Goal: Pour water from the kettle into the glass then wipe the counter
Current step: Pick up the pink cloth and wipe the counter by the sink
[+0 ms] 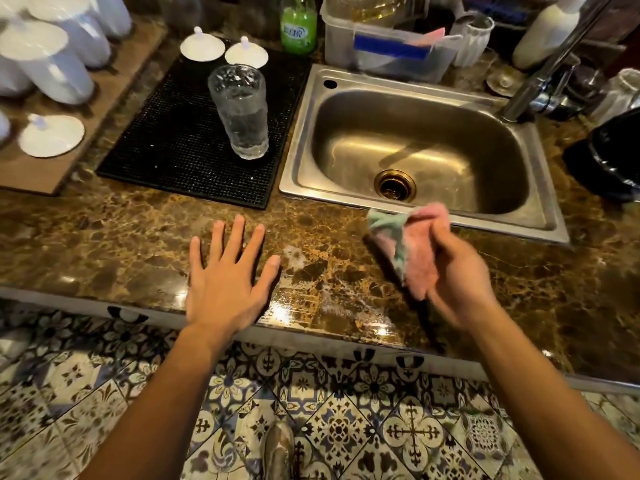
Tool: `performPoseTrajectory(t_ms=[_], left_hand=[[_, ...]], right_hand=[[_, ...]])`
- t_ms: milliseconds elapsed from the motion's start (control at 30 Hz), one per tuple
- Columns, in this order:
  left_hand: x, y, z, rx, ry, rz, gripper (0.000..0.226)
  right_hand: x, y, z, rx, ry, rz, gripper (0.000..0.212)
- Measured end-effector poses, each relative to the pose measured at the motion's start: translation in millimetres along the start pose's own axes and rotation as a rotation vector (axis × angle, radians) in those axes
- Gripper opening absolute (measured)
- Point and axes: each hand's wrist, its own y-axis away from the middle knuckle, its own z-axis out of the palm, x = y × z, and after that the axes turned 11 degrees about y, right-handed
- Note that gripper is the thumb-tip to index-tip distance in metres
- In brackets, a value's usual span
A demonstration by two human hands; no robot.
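Observation:
A tall textured glass [242, 109] holding water stands upright on a black ribbed mat [166, 143]. My right hand [457, 278] grips a crumpled pink and green cloth [412, 244], lifted a little above the brown marble counter [104, 237] in front of the sink. My left hand [225, 278] lies flat on the counter near its front edge, fingers spread, holding nothing. A wet, shiny smear [311, 292] sits on the counter between the two hands. I cannot make out a kettle for certain.
A steel sink [540, 157] with its faucet [554, 64] fills the right back. White lids and cups [52, 64] stand on a wooden board at left. A green bottle [298, 26], a plastic tub [388, 46] and a black object [609, 157] line the back and right.

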Motion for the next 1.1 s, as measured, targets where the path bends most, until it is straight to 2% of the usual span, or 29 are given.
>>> performPoseTrajectory(t_ms=[133,233,333,500,667,800,900,1033,1100], left_hand=[[-1,1,2,0.049,0.036,0.016,0.067],[-2,3,2,0.084,0.083,-0.007,0.064],[0,3,-1,0.098,0.078,-0.027,0.068],[-1,4,0,0.107,0.088,-0.038,0.071],[0,6,2,0.213,0.191,-0.037,0.07],[1,8,2,0.244,0.225,-0.011,0.071],[-2,7,3,0.225,0.152,-0.013,0.069],[-4,7,3,0.193,0.075,0.009,0.064],[-4,6,3,0.164,0.056,0.023,0.063]], right_hand=[[5,-35,12,0.139,0.519,-0.113,0.036],[30,-57,37,0.027,0.873,-0.209,0.04],[47,-77,62,-0.094,1.031,-0.273,0.038],[49,-108,94,-0.256,1.056,-0.339,0.037],[48,-126,114,-0.393,1.132,-0.368,0.039],[52,-119,107,-0.481,1.176,-0.393,0.036],[56,-107,98,-0.554,1.161,-0.371,0.033],[55,-95,76,-0.55,1.17,-0.352,0.053],[53,-87,60,-0.594,1.169,-0.343,0.048]])
